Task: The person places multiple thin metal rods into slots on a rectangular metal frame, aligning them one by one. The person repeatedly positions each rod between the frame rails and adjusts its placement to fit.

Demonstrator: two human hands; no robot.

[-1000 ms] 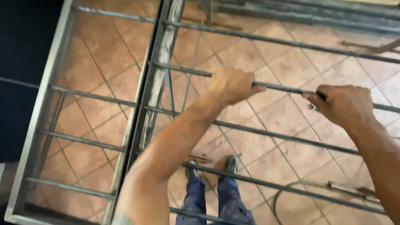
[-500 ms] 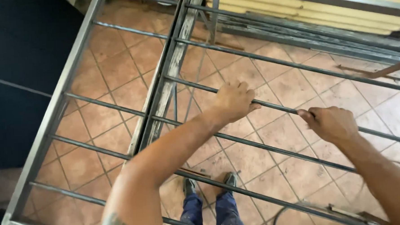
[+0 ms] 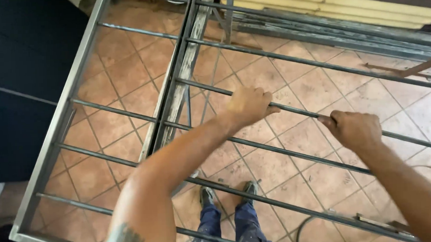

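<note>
My left hand (image 3: pixel 249 105) and right hand (image 3: pixel 352 128) each keep a clenched grip on one grey steel bar (image 3: pixel 297 111) of the grille frame (image 3: pixel 176 101), above terracotta floor tiles (image 3: pixel 275 167).

A floor of terracotta tiles (image 3: pixel 291 91) stretches beneath a grey metal grille frame (image 3: pixel 175 89). The person's dark shoes (image 3: pixel 250 187) stand on it, a dark cable (image 3: pixel 305 226) loops beside them, and long metal bars (image 3: pixel 328 36) lie near a yellow wall.

Dull grey bare-metal grille frame (image 3: pixel 61 137) with thin matt steel bars (image 3: pixel 294 154), matt terracotta floor tiles (image 3: pixel 316 87), denim trousers (image 3: pixel 230 227)
</note>
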